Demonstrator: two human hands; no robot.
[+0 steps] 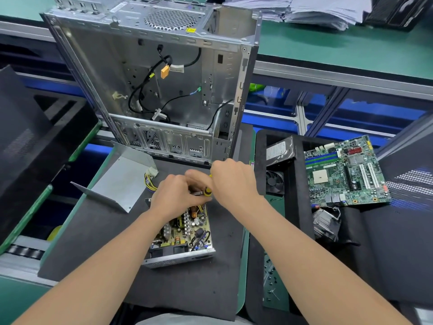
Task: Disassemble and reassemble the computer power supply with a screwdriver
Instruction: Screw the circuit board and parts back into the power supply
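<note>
Your power supply (185, 233) lies on the black mat (93, 231) at the middle of the counter, near your body. Its housing is open on top. Inside sit the circuit board, a copper coil at the far end, pale heat fins and bundled wires.

Your right hand (232, 181) is over the far end of the housing, its grip clenched on the yellow-handled screwdriver (207, 191). Your left hand (173, 195) is just beside it, fingers curled over the far edge of the housing. Motion blur hides the fingertips, so I cannot tell whether that grip is grasping anything.

The bent metal cover (119, 181) lies on the mat left of the supply and apart from it. A yellow-and-white wire bundle (150, 178) shows between the two.

The computer case (159, 85) stands beyond your hands with its open side toward you. It holds loose black cables and an orange connector (165, 72).

The black foam tray (290, 207) on your right holds a hard drive (280, 148) at its far left and a fan (274, 181) just nearer than that. The motherboard (344, 170) rests tilted across the tray's right part, and a heatsink (326, 221) lies below it.

Small dark screws (269, 277) are scattered on the green surface near your right forearm.
</note>
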